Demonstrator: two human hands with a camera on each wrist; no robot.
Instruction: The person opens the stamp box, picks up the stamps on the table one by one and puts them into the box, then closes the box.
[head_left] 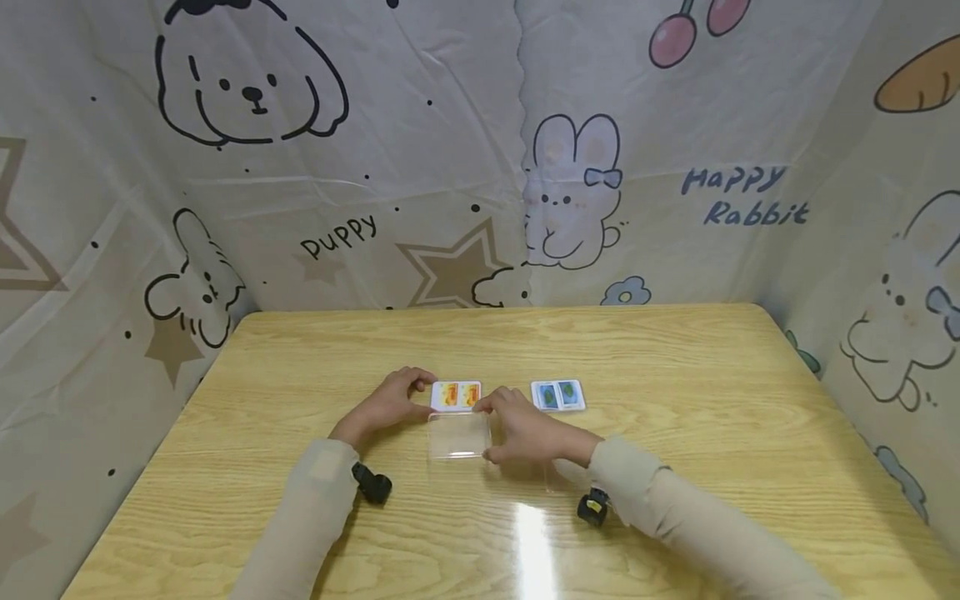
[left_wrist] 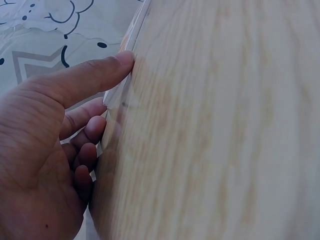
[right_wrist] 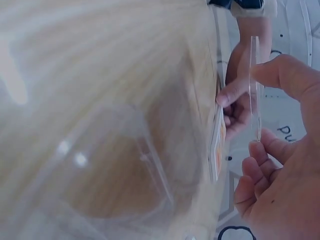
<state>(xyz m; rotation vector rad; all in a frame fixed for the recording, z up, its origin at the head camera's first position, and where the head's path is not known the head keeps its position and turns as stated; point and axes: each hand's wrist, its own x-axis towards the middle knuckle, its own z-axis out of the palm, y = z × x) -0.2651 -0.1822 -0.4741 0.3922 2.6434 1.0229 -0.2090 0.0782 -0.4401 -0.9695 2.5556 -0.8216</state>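
My left hand (head_left: 388,402) grips the left end of a stack of white cards (head_left: 456,397) printed with orange pictures, lying on the table. In the left wrist view its thumb (left_wrist: 122,60) presses on the stack's edge. My right hand (head_left: 528,429) pinches a clear plastic box part (head_left: 459,437), thin and flat-looking, just in front of those cards. From the right wrist view, that clear part (right_wrist: 255,90) stands between thumb and fingers, raised off the table. A second card stack (head_left: 557,395) with blue-green pictures lies behind the right hand.
Another clear plastic box part (right_wrist: 162,185) lies on the wooden table (head_left: 675,375), partly behind the right wrist in the head view. Black wrist cameras (head_left: 372,483) are strapped to both sleeves. A printed cloth (head_left: 420,167) hangs around the table's back and sides.
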